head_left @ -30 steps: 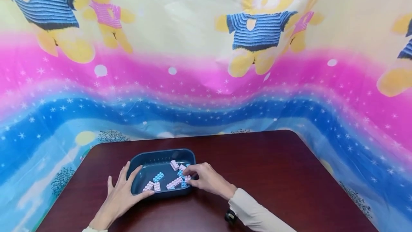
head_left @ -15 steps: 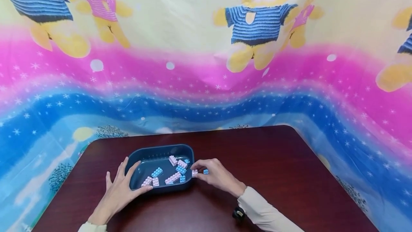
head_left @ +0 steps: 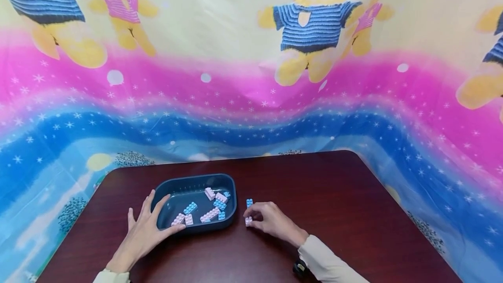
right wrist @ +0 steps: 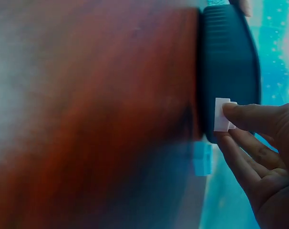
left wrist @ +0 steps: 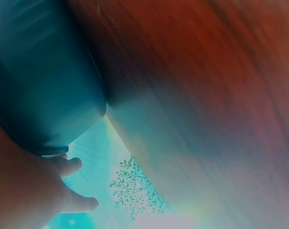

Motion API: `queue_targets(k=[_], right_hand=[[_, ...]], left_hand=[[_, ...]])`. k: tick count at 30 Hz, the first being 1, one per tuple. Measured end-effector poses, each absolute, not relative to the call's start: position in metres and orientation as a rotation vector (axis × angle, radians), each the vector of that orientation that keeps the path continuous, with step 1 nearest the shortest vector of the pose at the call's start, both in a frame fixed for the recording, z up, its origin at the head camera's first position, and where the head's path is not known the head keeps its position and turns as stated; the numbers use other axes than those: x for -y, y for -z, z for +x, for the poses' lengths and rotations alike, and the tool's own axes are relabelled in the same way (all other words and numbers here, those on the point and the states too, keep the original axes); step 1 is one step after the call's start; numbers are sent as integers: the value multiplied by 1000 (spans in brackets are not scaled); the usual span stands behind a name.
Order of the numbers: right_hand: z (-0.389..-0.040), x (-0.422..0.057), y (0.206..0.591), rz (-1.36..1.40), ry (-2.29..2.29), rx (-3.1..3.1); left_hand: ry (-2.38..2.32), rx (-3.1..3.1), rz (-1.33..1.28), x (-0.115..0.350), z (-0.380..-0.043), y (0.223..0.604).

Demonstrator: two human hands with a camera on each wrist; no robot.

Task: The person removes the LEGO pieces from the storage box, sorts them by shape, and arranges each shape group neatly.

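A dark teal tray holds several pink and blue toy building bricks. My left hand grips its left end, the thumb along the near rim and the fingers spread at the left rim. In the left wrist view, two fingers extend past the tray's corner. Right of the tray, my right hand pinches a pale pink building brick between thumb and fingers. The right wrist view shows that pink brick at the fingertips, in front of the tray wall. Just beyond it, a blue brick lies on the table.
The dark red-brown wooden table extends to the right of the tray and in front of it. A patterned curtain with bears hangs behind and around the table. A black wristband item shows at the right sleeve.
My right hand has taken the pink brick out of the tray and moved it right, over the table. The blue brick beside it has come into view. My left hand stays at the tray.
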State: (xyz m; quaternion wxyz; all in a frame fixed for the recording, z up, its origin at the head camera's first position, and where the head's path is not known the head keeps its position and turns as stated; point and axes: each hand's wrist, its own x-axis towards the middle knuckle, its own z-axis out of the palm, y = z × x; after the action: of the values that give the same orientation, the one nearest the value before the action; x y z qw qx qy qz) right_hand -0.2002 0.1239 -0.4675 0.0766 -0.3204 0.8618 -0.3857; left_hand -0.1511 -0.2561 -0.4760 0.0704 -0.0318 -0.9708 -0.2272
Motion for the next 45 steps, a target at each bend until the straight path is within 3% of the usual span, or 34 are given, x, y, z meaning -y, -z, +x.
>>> queue_targets(k=[28,45], right_hand=[[-200,-127,487,-937,1175,-2647],[-207,-118,458,-889,1251,-2694]], left_hand=[[689,2913,-96,259,-150,476],[719,2893,-122,257,-151,477]])
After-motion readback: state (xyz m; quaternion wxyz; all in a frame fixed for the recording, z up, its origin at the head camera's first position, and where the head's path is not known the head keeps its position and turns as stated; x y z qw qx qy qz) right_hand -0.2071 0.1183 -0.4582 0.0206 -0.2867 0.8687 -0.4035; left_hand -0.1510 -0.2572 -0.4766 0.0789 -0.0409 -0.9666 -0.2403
